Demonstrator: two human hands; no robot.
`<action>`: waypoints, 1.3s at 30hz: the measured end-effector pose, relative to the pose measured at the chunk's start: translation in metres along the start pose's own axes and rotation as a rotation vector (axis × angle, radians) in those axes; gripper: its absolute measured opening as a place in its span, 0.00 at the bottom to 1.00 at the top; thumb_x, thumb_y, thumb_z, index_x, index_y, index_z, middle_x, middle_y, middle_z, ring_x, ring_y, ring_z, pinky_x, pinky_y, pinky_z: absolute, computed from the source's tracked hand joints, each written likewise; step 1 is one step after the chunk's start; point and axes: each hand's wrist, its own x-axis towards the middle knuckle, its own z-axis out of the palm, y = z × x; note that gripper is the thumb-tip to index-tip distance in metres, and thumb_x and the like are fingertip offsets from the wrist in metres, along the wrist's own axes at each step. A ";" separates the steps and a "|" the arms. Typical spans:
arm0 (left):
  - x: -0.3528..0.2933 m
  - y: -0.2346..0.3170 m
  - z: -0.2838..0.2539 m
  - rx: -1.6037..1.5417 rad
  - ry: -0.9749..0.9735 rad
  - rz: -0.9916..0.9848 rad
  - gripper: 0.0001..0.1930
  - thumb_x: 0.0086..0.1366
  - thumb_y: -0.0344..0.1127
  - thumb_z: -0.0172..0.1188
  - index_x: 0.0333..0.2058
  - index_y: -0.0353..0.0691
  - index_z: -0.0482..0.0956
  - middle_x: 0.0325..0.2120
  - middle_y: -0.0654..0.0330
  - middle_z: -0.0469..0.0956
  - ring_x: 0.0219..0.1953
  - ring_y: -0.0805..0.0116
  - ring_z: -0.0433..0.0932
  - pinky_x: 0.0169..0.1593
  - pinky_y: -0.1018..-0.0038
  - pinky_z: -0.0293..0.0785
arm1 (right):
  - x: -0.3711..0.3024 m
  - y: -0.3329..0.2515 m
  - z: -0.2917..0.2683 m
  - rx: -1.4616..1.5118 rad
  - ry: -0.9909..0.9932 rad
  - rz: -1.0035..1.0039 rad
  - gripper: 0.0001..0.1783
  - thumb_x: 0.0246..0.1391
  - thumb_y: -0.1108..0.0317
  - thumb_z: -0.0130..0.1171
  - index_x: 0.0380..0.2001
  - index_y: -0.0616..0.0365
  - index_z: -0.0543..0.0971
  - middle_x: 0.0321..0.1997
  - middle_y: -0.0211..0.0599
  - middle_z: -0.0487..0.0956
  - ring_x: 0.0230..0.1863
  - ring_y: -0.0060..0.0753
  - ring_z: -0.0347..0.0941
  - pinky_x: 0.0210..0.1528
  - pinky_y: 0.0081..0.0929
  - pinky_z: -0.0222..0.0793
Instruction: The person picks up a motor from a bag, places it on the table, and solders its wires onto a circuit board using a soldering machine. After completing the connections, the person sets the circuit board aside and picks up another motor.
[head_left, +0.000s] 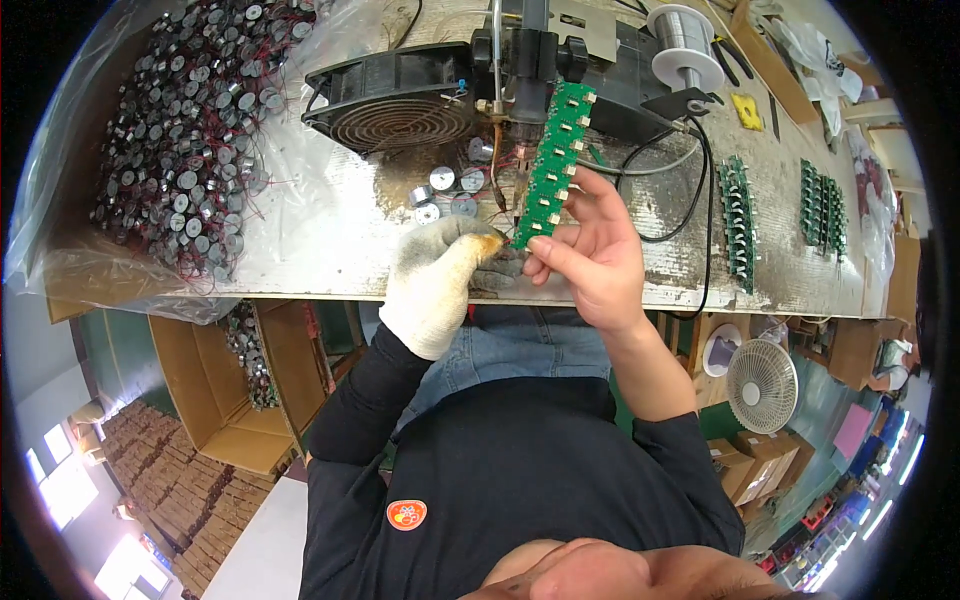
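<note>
— Holding what, over the bench edge?

— A long green circuit-board strip (551,160), pinched at its near end by the bare right hand (590,255); thumb and forefinger closed on the lower tip, other fingers curled loosely behind.

— Pointing which way?

— Long axis running from the near end at the fingers up and slightly rightward, far end up against the black soldering fixture (545,60). Tilted a little off straight-away, pale connectors lined along both edges.

— And the left hand (445,275)?

— Wearing a white knitted cotton glove, fingertips stained brownish. Fingers bent in toward the strip's lower end, touching or just beside it; cannot tell whether anything small sits pinched there.

— Around it?

— A few small round silver parts (445,192) on the scuffed, pale wooden bench (330,240), just left of the strip. Behind those, a black square fan (392,100) with a round wire grille. Far left, a clear crinkled plastic bag (180,130) heaped with small round metal parts with thin red wires.

— Any more boards?

— More green strips (738,222) lying flat to the right, long axes pointing away too; another group (822,208) farther right. A spool of silvery wire (683,42) at the top, a small yellow tag (746,110) near it, black cable looping across.

— Packages?

— Open brown cardboard boxes (215,390) under the bench at left, one partly filled with the same round parts. A white round fan (762,385) lower right.
</note>
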 end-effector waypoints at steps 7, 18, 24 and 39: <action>0.003 0.001 0.000 -0.031 0.011 -0.014 0.10 0.63 0.32 0.51 0.35 0.31 0.78 0.28 0.60 0.79 0.31 0.76 0.75 0.37 0.78 0.70 | 0.004 0.001 0.001 0.034 0.019 -0.028 0.35 0.48 0.87 0.55 0.59 0.60 0.57 0.49 0.45 0.71 0.30 0.30 0.77 0.26 0.21 0.75; 0.003 0.007 0.003 -0.091 -0.013 -0.005 0.10 0.64 0.31 0.49 0.36 0.30 0.77 0.29 0.60 0.79 0.32 0.75 0.77 0.37 0.78 0.72 | 0.004 -0.005 0.004 0.038 0.021 -0.028 0.35 0.48 0.87 0.55 0.59 0.60 0.57 0.49 0.45 0.70 0.30 0.30 0.77 0.27 0.21 0.75; 0.004 0.001 0.003 -0.130 -0.001 -0.012 0.10 0.64 0.30 0.49 0.35 0.30 0.77 0.28 0.60 0.79 0.32 0.76 0.77 0.36 0.79 0.72 | 0.003 0.001 0.001 0.017 0.011 -0.040 0.35 0.48 0.87 0.56 0.59 0.60 0.57 0.49 0.45 0.70 0.29 0.30 0.77 0.27 0.21 0.75; 0.002 0.002 0.000 -0.204 -0.013 -0.080 0.07 0.60 0.28 0.52 0.32 0.31 0.77 0.28 0.59 0.79 0.31 0.74 0.77 0.37 0.78 0.72 | -0.001 0.002 0.001 0.023 0.033 -0.002 0.36 0.47 0.88 0.55 0.59 0.59 0.58 0.50 0.47 0.71 0.27 0.31 0.77 0.24 0.20 0.75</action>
